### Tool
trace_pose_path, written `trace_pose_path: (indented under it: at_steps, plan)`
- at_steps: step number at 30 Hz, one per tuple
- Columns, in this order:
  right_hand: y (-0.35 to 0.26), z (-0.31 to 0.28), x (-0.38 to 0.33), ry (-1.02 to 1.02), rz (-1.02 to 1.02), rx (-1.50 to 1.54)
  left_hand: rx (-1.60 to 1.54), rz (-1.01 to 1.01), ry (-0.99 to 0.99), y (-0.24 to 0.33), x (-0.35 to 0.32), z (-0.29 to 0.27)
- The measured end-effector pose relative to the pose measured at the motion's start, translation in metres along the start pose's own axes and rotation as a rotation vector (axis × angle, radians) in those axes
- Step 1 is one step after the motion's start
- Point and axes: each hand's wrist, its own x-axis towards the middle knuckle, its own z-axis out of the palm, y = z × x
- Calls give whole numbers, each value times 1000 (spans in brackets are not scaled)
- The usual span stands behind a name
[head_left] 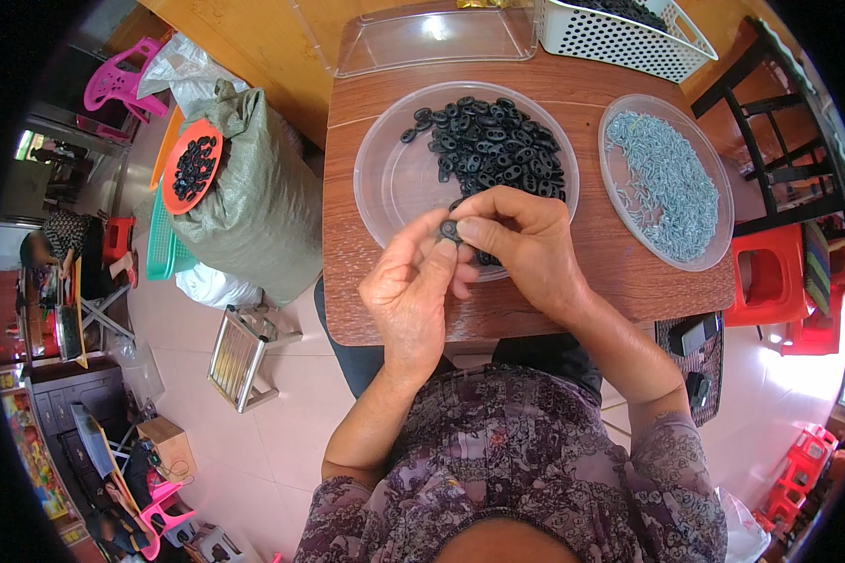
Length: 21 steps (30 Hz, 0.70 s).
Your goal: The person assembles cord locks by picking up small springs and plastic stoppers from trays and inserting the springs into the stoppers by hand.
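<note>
Both my hands meet over the near edge of a round clear plastic tray (385,178). Between the thumb and fingers of my left hand (408,296) is a small black plastic piece (450,228). My right hand (526,246) pinches the same piece from the right, its thumb pressed on it. The fingers hide most of the piece. Behind them, a pile of black oval pieces (507,141) with holes fills the tray's right side. To the right, a second round clear tray (620,211) bears many small silvery-blue screws (667,183).
The brown wooden table (347,314) also holds a clear rectangular lid (432,42) and a white perforated basket (620,42) of dark pieces. On a stuffed sack (263,188) at left rests an orange plate (171,178) with black pieces. Red stools (765,277) stand right; another person (61,244) sits far left.
</note>
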Motion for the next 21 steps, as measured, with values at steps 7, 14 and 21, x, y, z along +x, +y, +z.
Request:
trace_pose_path:
  at_steps: [7,14,21]
  plan:
    - [3,1,-1,22,-362,-372,-73,20,-35,0,3,-1]
    - [3,3,-7,22,-378,-462,-130,49,83,3,3,6]
    - [7,3,-4,56,-539,-582,-239,-17,67,7,0,7]
